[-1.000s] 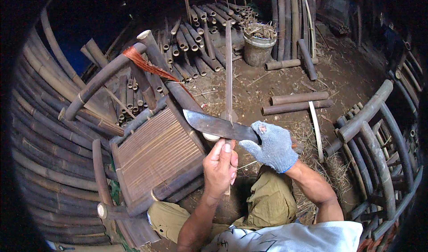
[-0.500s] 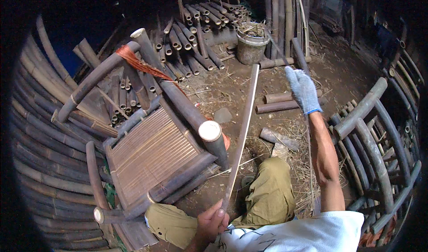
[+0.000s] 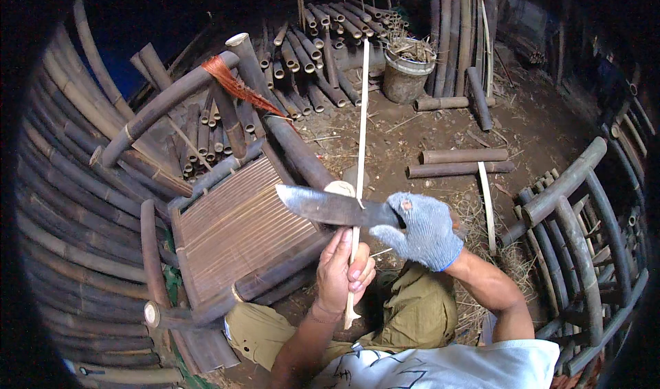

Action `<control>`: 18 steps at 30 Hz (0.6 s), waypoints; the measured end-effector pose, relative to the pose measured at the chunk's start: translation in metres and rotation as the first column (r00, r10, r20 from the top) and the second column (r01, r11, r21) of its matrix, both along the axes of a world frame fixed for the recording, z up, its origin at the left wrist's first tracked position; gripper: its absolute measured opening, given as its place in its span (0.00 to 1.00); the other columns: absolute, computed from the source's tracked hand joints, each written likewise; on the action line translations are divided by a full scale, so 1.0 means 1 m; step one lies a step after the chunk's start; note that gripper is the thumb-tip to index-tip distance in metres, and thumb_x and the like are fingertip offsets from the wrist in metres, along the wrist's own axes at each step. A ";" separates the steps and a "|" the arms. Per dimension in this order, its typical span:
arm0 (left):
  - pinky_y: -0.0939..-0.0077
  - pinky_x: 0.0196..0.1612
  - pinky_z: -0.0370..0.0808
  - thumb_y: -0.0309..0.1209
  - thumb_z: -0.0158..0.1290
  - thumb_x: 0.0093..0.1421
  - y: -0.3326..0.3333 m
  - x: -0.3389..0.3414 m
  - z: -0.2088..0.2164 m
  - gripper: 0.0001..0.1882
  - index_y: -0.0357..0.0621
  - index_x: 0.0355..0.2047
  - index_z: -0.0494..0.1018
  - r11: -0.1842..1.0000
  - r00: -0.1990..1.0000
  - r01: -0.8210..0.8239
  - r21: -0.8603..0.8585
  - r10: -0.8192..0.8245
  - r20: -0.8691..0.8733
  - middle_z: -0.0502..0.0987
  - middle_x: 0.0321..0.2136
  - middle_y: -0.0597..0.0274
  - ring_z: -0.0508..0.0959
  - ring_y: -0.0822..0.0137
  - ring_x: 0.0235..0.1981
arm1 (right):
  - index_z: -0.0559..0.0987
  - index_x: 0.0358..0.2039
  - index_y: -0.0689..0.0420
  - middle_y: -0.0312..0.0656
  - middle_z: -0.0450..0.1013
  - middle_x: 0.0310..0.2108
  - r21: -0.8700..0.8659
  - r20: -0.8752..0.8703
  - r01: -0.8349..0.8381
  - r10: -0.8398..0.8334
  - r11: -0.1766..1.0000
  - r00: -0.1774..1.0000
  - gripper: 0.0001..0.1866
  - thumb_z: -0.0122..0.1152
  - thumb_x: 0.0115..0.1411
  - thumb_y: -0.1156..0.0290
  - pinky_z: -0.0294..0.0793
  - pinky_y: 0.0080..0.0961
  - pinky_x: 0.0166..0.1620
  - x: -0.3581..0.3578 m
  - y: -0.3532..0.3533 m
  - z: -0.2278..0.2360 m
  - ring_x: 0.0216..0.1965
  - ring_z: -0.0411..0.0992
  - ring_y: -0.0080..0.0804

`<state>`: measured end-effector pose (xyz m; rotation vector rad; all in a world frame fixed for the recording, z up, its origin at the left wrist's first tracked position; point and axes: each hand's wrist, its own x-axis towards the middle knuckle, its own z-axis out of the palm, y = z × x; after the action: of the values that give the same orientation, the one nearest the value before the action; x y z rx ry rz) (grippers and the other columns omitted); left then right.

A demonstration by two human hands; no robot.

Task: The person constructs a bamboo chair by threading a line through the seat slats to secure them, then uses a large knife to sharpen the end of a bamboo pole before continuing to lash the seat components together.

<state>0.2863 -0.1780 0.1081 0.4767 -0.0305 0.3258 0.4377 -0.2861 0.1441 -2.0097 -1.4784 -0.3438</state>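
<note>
My left hand [image 3: 341, 268] is closed around the lower part of a long, pale bamboo strip [image 3: 362, 121], which points up and away from me. The strip's split bottom end sticks out below my fist. My right hand [image 3: 426, 232], in a grey knit glove with a blue cuff, grips a large knife [image 3: 320, 207]. Its broad blade points left and lies across the strip just above my left fingers, touching or nearly touching it. A thin curl shows where blade and strip meet. Most of the handle is hidden in the glove.
A dark bamboo chair [image 3: 247, 231] with a slatted seat stands close at left, orange cord tied on it. Stacked bamboo poles [image 3: 323, 52] and a bucket of shavings [image 3: 407, 72] are behind. At right are a pale strip [image 3: 487, 207], two cut poles [image 3: 460, 169] and a bamboo frame [image 3: 577, 251].
My gloved right hand has come back from far out front to near my left hand, bringing the blade across the strip. My left hand has risen, and the strip now stands more upright.
</note>
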 end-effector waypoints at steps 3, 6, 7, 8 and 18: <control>0.82 0.11 0.60 0.37 0.32 0.74 -0.005 -0.007 -0.001 0.22 0.47 0.65 0.53 1.000 0.998 0.001 0.018 0.000 -0.058 0.58 0.11 0.69 0.58 0.76 0.08 | 0.76 0.28 0.56 0.48 0.73 0.22 0.033 -0.048 0.093 -0.092 0.995 0.995 0.23 0.65 0.53 0.46 0.73 0.40 0.29 0.008 0.009 -0.001 0.24 0.75 0.48; 0.78 0.10 0.60 0.37 0.34 0.73 -0.023 -0.031 -0.010 0.27 0.47 0.69 0.46 0.996 0.988 0.068 0.058 -0.059 -0.142 0.58 0.10 0.68 0.57 0.74 0.07 | 0.78 0.29 0.54 0.50 0.74 0.22 0.084 -0.109 0.329 -0.320 0.941 0.941 0.22 0.59 0.59 0.46 0.74 0.40 0.29 0.053 0.015 0.006 0.27 0.76 0.49; 0.77 0.10 0.60 0.37 0.34 0.73 -0.029 -0.044 -0.020 0.27 0.47 0.69 0.45 0.992 0.984 0.116 0.052 -0.108 -0.141 0.59 0.10 0.68 0.57 0.74 0.07 | 0.78 0.29 0.54 0.51 0.75 0.23 0.102 -0.099 0.387 -0.378 0.916 0.921 0.22 0.57 0.61 0.46 0.74 0.42 0.30 0.075 0.012 0.008 0.28 0.76 0.50; 0.77 0.10 0.60 0.38 0.34 0.73 -0.030 -0.062 -0.030 0.28 0.46 0.69 0.44 0.988 0.979 0.146 0.050 -0.136 -0.152 0.59 0.10 0.67 0.57 0.73 0.07 | 0.77 0.29 0.54 0.52 0.76 0.24 0.122 -0.103 0.427 -0.416 0.896 0.904 0.22 0.55 0.62 0.46 0.74 0.44 0.31 0.096 0.013 0.005 0.30 0.77 0.51; 0.83 0.11 0.59 0.38 0.32 0.73 -0.002 -0.071 -0.027 0.27 0.44 0.69 0.46 0.997 0.994 0.041 -0.072 -0.048 -0.096 0.61 0.15 0.67 0.59 0.77 0.08 | 0.78 0.28 0.57 0.50 0.75 0.24 0.150 -0.060 0.209 -0.202 0.966 0.977 0.18 0.62 0.57 0.53 0.74 0.41 0.31 0.044 -0.003 0.016 0.28 0.76 0.50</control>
<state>0.2157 -0.1803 0.0812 0.4212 0.0657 0.2588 0.4814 -0.2889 0.1596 -2.0341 -1.1798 -0.4831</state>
